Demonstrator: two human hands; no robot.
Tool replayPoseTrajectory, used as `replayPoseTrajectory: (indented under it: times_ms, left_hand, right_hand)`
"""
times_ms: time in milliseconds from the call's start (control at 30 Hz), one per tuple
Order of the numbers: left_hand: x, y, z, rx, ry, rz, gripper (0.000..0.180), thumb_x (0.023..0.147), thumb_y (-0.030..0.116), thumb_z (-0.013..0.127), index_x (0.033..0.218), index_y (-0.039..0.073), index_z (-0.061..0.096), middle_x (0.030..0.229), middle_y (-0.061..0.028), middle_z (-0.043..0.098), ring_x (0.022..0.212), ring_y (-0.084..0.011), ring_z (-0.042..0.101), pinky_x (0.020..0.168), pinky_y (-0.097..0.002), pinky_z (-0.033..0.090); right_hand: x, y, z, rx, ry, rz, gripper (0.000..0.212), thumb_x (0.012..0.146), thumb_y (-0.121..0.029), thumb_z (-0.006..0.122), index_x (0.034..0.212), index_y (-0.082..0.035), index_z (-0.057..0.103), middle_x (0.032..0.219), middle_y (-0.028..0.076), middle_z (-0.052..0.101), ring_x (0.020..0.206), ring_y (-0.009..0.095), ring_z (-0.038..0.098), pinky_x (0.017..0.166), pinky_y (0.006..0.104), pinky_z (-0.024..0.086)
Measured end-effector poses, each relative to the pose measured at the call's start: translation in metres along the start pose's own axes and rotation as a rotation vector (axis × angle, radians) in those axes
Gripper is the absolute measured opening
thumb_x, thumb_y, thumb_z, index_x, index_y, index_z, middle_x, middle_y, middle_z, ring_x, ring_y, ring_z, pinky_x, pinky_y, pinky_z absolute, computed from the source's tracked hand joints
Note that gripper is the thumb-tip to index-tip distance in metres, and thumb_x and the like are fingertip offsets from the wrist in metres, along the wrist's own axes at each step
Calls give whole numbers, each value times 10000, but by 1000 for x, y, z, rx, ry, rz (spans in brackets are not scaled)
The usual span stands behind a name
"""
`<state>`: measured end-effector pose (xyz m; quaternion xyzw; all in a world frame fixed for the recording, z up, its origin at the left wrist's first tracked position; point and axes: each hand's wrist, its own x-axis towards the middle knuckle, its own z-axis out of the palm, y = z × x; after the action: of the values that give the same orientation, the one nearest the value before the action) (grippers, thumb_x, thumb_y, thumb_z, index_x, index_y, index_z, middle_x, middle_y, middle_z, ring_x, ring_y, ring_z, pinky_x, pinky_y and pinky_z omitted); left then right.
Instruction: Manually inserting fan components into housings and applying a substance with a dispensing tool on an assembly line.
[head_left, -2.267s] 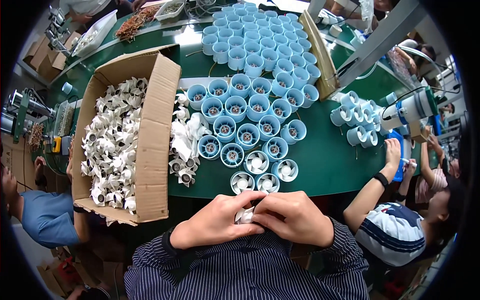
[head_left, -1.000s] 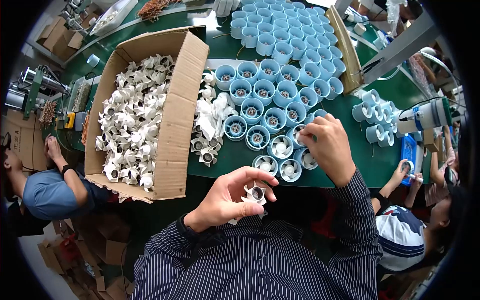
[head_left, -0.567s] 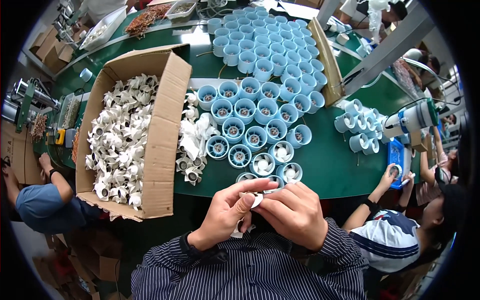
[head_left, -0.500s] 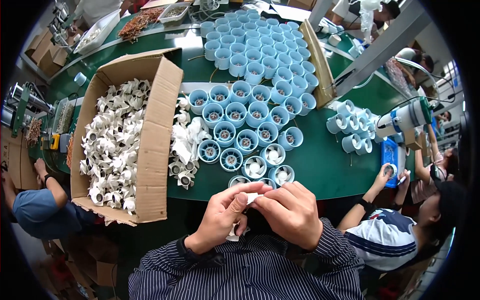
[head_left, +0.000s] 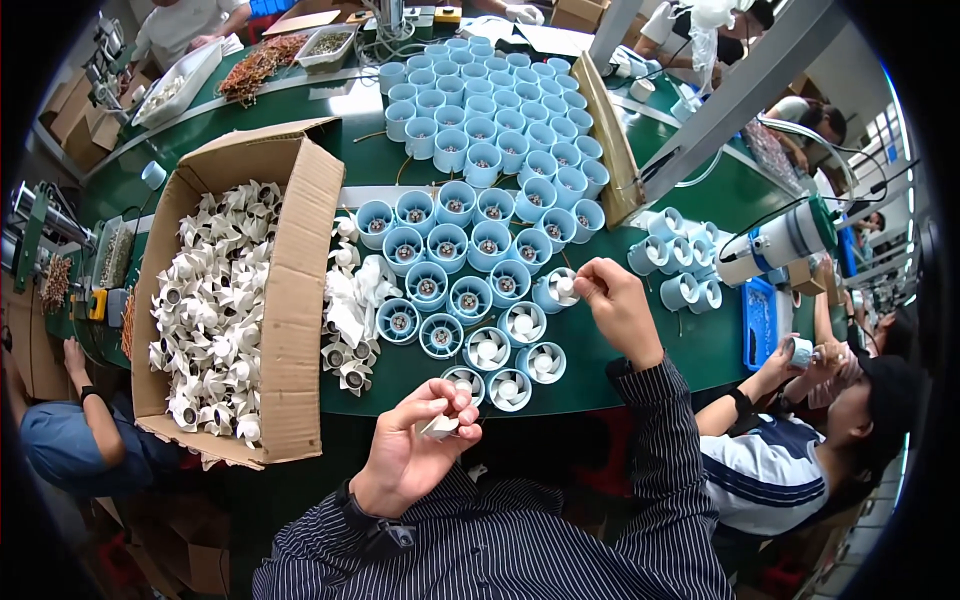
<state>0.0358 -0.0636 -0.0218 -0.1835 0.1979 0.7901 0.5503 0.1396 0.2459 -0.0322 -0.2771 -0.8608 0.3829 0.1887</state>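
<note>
A: The fingers of the left hand (head_left: 398, 458) are closed on a small white fan wheel (head_left: 440, 427), below the centre of the frame.

B: And the right?

A: The fingers of the right hand (head_left: 622, 310) are drawn together at the edge of another white wheel (head_left: 562, 286), which sits in a blue cup (head_left: 549, 304) right of centre. I cannot tell whether they pinch it.

B: What surrounds them?

A: A green, shiny bench (head_left: 700, 345). Near its front edge, a few neighbouring cups (head_left: 487, 349) hold wheels too; those above show wired cores, and a packed crowd of cups (head_left: 480, 110) fills the upper middle.

B: On the left?

A: Crumpled white plastic (head_left: 352, 300) lies beside a cardboard box (head_left: 292, 330) heaped with white wheels. In the upper left are a white tray (head_left: 192, 92) and a reddish wire heap (head_left: 262, 72).

B: And the room beyond?

A: A grey metal post (head_left: 735, 110) slants across the upper right. At the right, by a blue tray (head_left: 747, 325), sits a person in a white and navy top (head_left: 765, 475); another, in blue (head_left: 85, 445), is at the lower left, above open cartons (head_left: 185, 560).
</note>
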Motion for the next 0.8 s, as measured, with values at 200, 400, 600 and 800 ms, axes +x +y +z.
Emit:
replayPoseTrajectory:
  times_ms: [200, 400, 600, 800]
  left_hand:
    - [-12, 22, -7, 204, -211, -135, 147, 1006, 110, 636, 1122, 22, 617, 1049, -111, 592, 869, -204, 587, 725, -314, 509]
    - [-6, 24, -15, 688, -316, 84, 273, 1023, 71, 622, 1284, 8, 575, 1126, -115, 605, 910, -172, 590, 802, -295, 518]
    - [-4, 16, -3, 1277, -451, 640, 560, 983, -55, 695, 1491, 2, 465, 1314, -141, 567, 1021, -162, 638, 878, -284, 552]
    - [-9, 15, 2, 1352, -457, 622, 749, 934, -119, 758, 1577, 4, 394, 1479, -175, 502, 1187, -196, 677, 984, -317, 580]
  right_hand:
    - [3, -8, 1, -96, -16, -26, 166, 970, -104, 786, 1042, 35, 729, 835, 93, 692, 761, 175, 638, 717, 333, 519]
    - [9, -15, 6, -378, -36, -228, 215, 898, -120, 841, 1061, 6, 781, 866, 119, 713, 808, 268, 686, 744, 385, 547]
    - [-18, -54, -6, -345, 16, -301, 228, 869, -115, 863, 1060, -16, 788, 871, 108, 711, 806, 270, 689, 734, 382, 550]
    - [-66, -119, 5, -18, -266, -528, 211, 846, -51, 874, 1037, -57, 783, 900, 68, 719, 769, 257, 676, 671, 361, 545]
